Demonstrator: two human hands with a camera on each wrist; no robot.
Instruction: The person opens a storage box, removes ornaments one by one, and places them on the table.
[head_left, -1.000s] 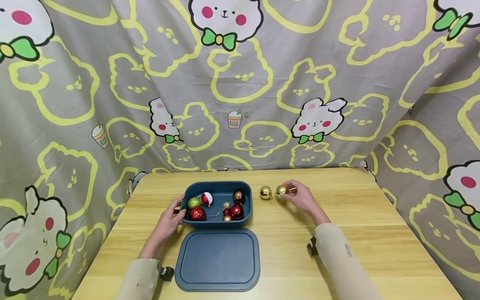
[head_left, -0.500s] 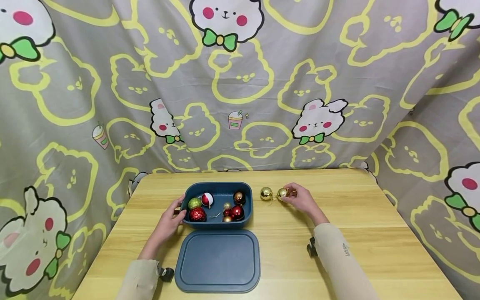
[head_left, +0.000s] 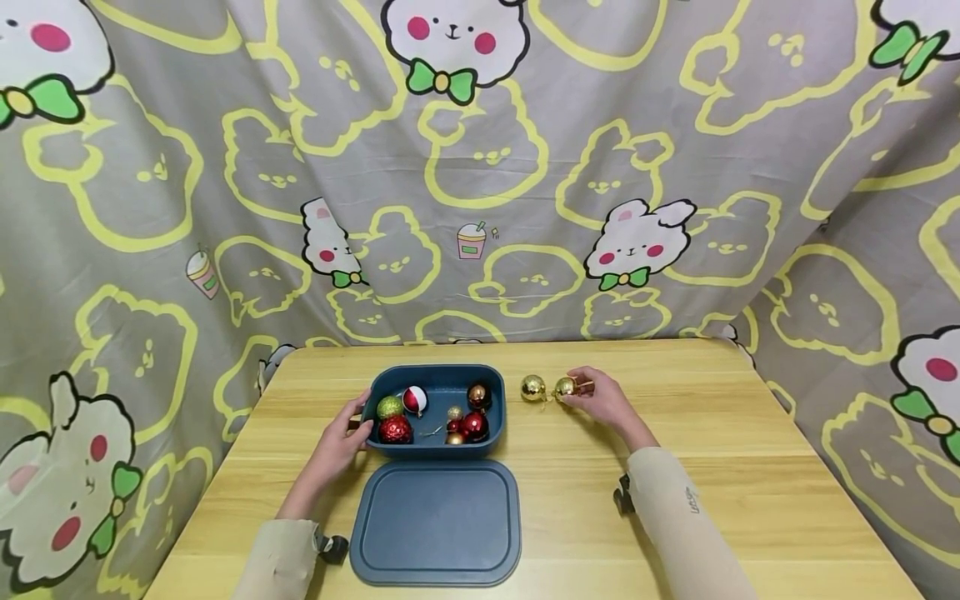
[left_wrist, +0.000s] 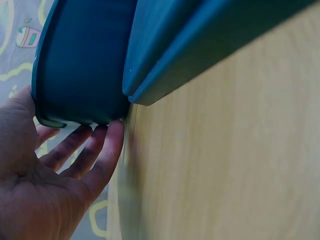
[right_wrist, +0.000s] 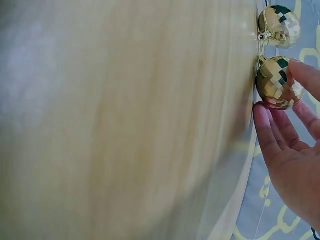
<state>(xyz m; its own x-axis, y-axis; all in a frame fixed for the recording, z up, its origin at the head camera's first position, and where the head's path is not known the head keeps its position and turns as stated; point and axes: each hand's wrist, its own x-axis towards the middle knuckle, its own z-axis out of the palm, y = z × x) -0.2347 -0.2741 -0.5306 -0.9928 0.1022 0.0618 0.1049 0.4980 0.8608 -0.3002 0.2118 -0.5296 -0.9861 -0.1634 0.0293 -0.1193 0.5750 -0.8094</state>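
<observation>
A dark blue box [head_left: 438,451], with its top off, stands on the wooden table. Against its left end, my left hand [head_left: 342,433] rests with fairly straight fingers; in the left wrist view the fingertips [left_wrist: 116,129] touch the end wall and the thumb lies by the rim. My right hand [head_left: 602,395] holds a gold mirrored bauble [right_wrist: 278,82] between thumb and fingers, on or just over the table right of the box. Beside it sits a second gold bauble [head_left: 533,387], with a thin gold cord near both.
Inside the box lie a green bauble [head_left: 390,407], a red-and-white bauble [head_left: 415,398], a textured red bauble [head_left: 395,429], a brown bauble [head_left: 478,394] and several others. The box's blue lid [head_left: 437,523] lies flat in front. A patterned curtain [head_left: 517,167] hangs behind the table.
My right hand has lowered the held gold bauble slightly and then kept still. The left hand and the box have stayed in place.
</observation>
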